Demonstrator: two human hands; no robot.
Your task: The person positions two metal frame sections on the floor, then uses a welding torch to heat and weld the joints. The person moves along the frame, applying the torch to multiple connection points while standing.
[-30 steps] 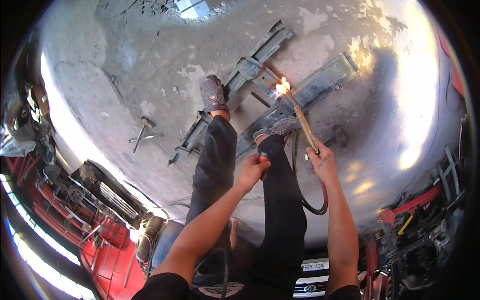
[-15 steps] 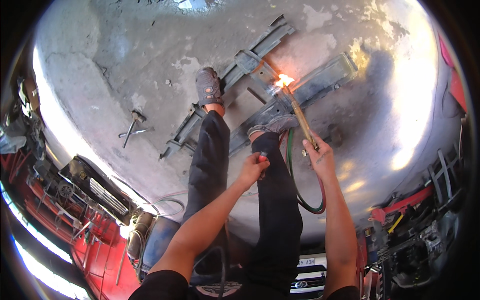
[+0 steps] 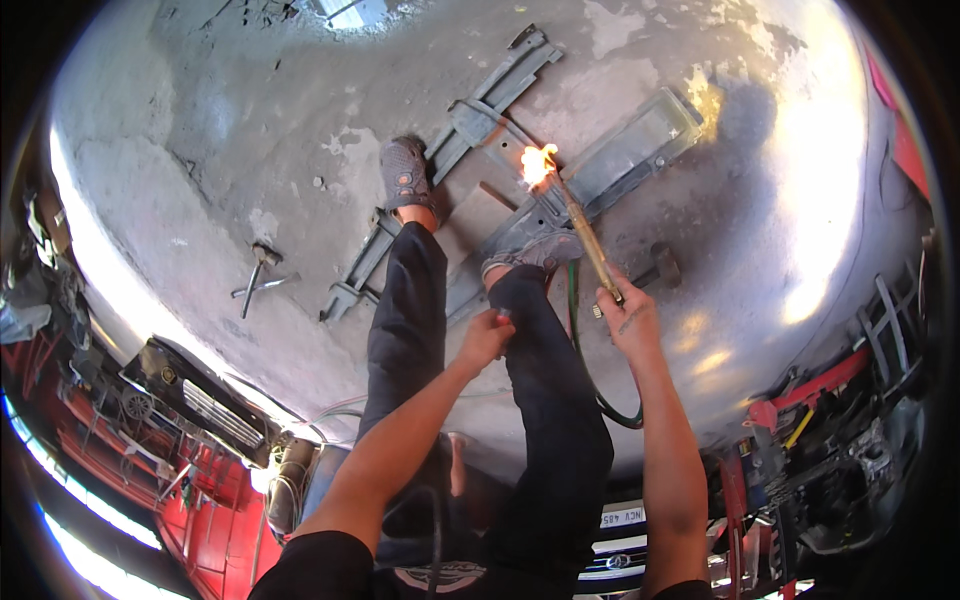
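My right hand (image 3: 632, 318) is closed round the rear end of a brass gas torch (image 3: 590, 238). A bright orange flame (image 3: 538, 163) burns at its tip, above the grey steel frame (image 3: 620, 165) on the floor. In my left hand (image 3: 486, 338), closed in a fist beside my right knee, a small red lighter (image 3: 503, 318) shows only partly. Green and red hoses (image 3: 620, 415) trail down from the torch. One of my shoes (image 3: 405, 172) rests beside the frame's near rail and the other (image 3: 540, 252) against its middle.
A hammer (image 3: 262, 262) and a metal bar lie on the concrete floor to the left. Right of the torch is a sledgehammer head (image 3: 665, 265). A black bumper (image 3: 190, 390) stands at lower left, car parts (image 3: 850, 460) at lower right. Behind me is a vehicle front (image 3: 620, 560).
The torch and its flame have shifted left over the frame, the flame now larger. My left hand has drawn slightly left, still holding the red lighter. The view has shifted a little.
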